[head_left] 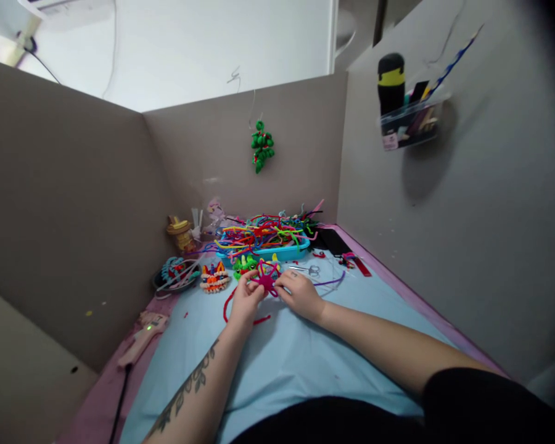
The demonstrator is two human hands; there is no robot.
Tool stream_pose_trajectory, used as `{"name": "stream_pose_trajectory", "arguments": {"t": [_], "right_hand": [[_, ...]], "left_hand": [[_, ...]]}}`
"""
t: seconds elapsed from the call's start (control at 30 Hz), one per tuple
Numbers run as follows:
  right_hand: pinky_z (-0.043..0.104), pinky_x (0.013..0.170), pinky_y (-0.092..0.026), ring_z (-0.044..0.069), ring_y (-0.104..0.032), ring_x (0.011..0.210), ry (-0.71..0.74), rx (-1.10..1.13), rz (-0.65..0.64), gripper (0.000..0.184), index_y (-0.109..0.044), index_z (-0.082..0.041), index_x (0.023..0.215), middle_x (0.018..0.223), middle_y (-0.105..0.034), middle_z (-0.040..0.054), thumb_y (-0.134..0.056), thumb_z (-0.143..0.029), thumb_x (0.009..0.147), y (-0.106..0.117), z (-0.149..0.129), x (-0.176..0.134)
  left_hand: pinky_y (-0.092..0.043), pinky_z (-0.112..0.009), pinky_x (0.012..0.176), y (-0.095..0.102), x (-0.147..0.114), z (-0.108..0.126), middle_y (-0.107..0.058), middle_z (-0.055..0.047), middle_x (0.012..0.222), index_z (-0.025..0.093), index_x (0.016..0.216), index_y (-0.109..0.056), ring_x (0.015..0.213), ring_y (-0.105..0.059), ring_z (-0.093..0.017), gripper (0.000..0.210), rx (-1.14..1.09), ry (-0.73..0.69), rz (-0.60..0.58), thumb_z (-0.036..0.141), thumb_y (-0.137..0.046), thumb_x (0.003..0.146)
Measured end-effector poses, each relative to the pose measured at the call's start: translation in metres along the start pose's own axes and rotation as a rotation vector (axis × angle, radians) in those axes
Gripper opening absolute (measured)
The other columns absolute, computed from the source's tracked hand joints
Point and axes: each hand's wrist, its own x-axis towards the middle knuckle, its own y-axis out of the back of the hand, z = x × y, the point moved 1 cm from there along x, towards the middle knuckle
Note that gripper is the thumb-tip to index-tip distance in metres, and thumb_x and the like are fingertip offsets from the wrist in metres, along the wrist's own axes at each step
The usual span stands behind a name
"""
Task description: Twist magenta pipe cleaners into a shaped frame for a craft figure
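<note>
Above the middle of the blue cloth, both hands hold a magenta pipe-cleaner flower with looped petals round a dense centre. My left hand pinches its left side between thumb and fingers. My right hand, with a ring on one finger, is closed at the flower's right edge. A red pipe cleaner curves below the left hand onto the cloth. From behind the right hand a purple pipe cleaner runs out to the right. Just beyond the hands sit a green pipe-cleaner figure and small scissors.
A blue tray heaped with coloured pipe cleaners stands at the back. At left are an orange-and-white figure, a dark bowl and a pink glue gun. Grey partitions enclose the table; a clear bin hangs on the right one.
</note>
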Motion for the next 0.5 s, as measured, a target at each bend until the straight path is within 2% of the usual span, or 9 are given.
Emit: {"name": "stream_pose_trajectory", "arguments": {"t": [0.17, 0.27, 0.4, 0.5], "right_hand": [[0.030, 0.072, -0.038, 0.018, -0.046, 0.079, 0.125, -0.089, -0.041, 0.014, -0.060, -0.019, 0.082, 0.079, -0.057, 0.0048, -0.047, -0.015, 0.085, 0.0016, 0.0016, -0.0001], [0.031, 0.072, -0.036, 0.018, -0.045, 0.079, 0.178, -0.126, -0.017, 0.017, -0.061, -0.019, 0.080, 0.078, -0.056, 0.0047, -0.046, -0.011, 0.083, 0.0037, 0.0026, 0.0009], [0.031, 0.073, -0.036, 0.018, -0.044, 0.079, 0.202, -0.128, 0.001, 0.017, -0.062, -0.019, 0.082, 0.080, -0.054, 0.0050, -0.046, -0.012, 0.083, 0.0052, 0.0021, 0.0010], [0.032, 0.075, -0.036, 0.018, -0.044, 0.081, 0.158, -0.152, 0.012, 0.016, -0.062, -0.020, 0.082, 0.082, -0.054, 0.0053, -0.047, -0.015, 0.084, 0.0049, 0.0011, 0.0000]], "left_hand": [[-0.046, -0.026, 0.068, 0.0008, 0.0008, -0.0023, -0.051, 0.008, 0.061, 0.019, 0.105, -0.048, 0.057, -0.052, -0.008, 0.047, 0.001, 0.021, -0.022, 0.024, -0.070, 0.063], [-0.046, -0.025, 0.065, 0.0001, -0.0001, 0.0000, -0.051, 0.007, 0.060, 0.018, 0.108, -0.049, 0.056, -0.052, -0.008, 0.049, 0.036, 0.023, -0.032, 0.025, -0.069, 0.064], [-0.045, -0.023, 0.062, -0.0010, -0.0019, 0.0043, -0.050, 0.007, 0.058, 0.016, 0.111, -0.048, 0.054, -0.051, -0.008, 0.053, 0.044, 0.022, -0.049, 0.025, -0.070, 0.064], [-0.045, -0.023, 0.060, -0.0008, -0.0027, 0.0050, -0.052, 0.007, 0.059, 0.015, 0.114, -0.047, 0.053, -0.051, -0.008, 0.057, 0.033, 0.032, -0.032, 0.025, -0.071, 0.063]]}}
